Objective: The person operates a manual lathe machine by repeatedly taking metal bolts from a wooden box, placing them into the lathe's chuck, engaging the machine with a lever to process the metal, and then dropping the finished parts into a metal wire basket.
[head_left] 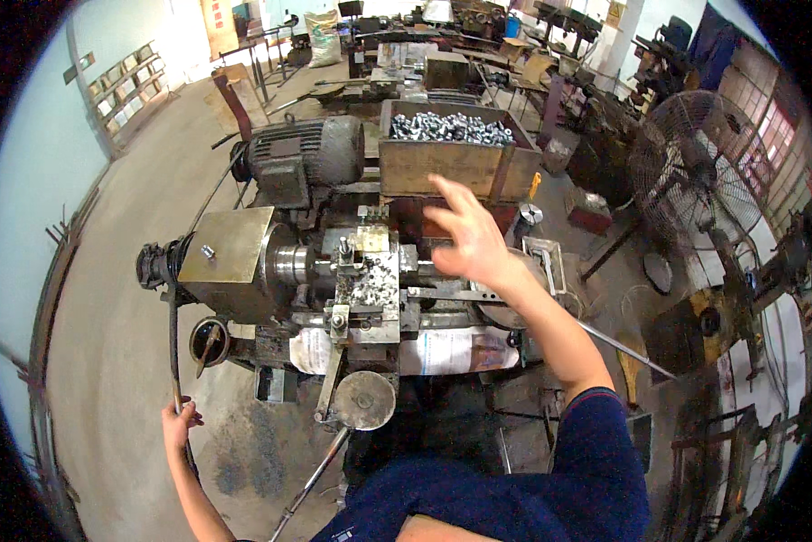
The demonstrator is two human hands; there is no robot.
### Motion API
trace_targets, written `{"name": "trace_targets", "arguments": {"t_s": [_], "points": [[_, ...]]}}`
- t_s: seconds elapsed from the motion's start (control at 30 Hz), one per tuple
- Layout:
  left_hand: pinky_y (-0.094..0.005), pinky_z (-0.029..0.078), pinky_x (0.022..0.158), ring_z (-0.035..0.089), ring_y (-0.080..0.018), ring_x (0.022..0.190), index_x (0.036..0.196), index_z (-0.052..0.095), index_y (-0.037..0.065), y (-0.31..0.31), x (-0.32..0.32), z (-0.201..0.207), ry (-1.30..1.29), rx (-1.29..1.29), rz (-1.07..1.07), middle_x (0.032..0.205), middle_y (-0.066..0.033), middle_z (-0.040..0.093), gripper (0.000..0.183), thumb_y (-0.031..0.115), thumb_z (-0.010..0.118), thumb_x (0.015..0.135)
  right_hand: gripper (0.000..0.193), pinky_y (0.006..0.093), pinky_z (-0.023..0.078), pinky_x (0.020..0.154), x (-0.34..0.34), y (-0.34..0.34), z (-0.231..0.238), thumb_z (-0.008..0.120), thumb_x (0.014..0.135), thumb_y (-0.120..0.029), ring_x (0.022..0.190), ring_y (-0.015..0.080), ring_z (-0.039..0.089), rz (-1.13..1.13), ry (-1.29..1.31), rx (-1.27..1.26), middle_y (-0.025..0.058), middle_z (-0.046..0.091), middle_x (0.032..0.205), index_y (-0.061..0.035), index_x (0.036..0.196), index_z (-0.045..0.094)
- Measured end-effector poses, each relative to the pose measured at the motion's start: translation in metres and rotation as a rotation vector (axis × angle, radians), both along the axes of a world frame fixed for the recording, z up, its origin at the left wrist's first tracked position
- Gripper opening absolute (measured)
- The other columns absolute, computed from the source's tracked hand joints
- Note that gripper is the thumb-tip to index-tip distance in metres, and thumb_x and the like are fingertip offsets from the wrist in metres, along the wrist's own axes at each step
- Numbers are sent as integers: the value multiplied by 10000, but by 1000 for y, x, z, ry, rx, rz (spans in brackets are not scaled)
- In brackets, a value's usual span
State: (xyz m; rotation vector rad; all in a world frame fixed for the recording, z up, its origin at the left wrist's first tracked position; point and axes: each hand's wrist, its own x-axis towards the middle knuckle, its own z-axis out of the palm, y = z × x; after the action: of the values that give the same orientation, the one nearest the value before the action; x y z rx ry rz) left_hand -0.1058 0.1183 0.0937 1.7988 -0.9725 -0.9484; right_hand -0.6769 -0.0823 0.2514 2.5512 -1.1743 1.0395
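Note:
My left hand is closed around the lower end of a long dark lever that hangs at the left of a small lathe. My right hand is raised over the right part of the lathe with its fingers apart, and nothing shows in it. Just left of it lies the tool slide, covered in metal chips. The lathe's chuck faces the slide from the headstock. A small metal piece rests on the headstock's cover.
Behind the lathe stands a wooden box full of small metal parts, beside an electric motor. A round metal disc sits at the front, near a slanting rod. A large caged fan stands at the right.

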Motion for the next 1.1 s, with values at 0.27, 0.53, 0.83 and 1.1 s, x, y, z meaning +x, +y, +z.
{"name": "trace_targets", "arguments": {"t_s": [0.27, 0.53, 0.83, 1.1], "points": [[-344, 486, 651, 573, -186, 666, 1104, 511, -4, -41, 1, -1, 63, 1, -124, 736, -76, 569, 370, 181, 613, 801, 363, 354, 422, 878, -204, 151, -105, 595, 535, -91, 1021, 284, 528, -609, -92, 412, 137, 570, 1116, -13, 888, 632], [-387, 473, 728, 529, -162, 773, 1155, 517, 62, -57, 96, -93, 285, 254, 51, 907, -60, 515, 422, 291, 607, 812, 323, 336, 488, 702, -317, 385, -187, 559, 619, -159, 767, 256, 628, -1386, -283, 863, 175, 638, 815, -38, 903, 656], [-385, 475, 724, 528, -165, 763, 1130, 532, 58, -63, 67, -65, 218, 244, 74, 908, -69, 516, 404, 299, 606, 814, 357, 324, 460, 815, -361, 437, -290, 557, 658, -300, 989, 284, 574, -1813, -352, 1159, 155, 615, 990, -49, 898, 641], [-383, 477, 720, 528, -167, 754, 1107, 546, 54, -55, 60, -56, 218, 218, 88, 909, -76, 518, 390, 305, 605, 815, 540, 358, 344, 965, -342, 389, -255, 533, 709, -341, 1186, 252, 445, -1925, -412, 1472, 106, 476, 1274, -91, 1187, 507]]}}
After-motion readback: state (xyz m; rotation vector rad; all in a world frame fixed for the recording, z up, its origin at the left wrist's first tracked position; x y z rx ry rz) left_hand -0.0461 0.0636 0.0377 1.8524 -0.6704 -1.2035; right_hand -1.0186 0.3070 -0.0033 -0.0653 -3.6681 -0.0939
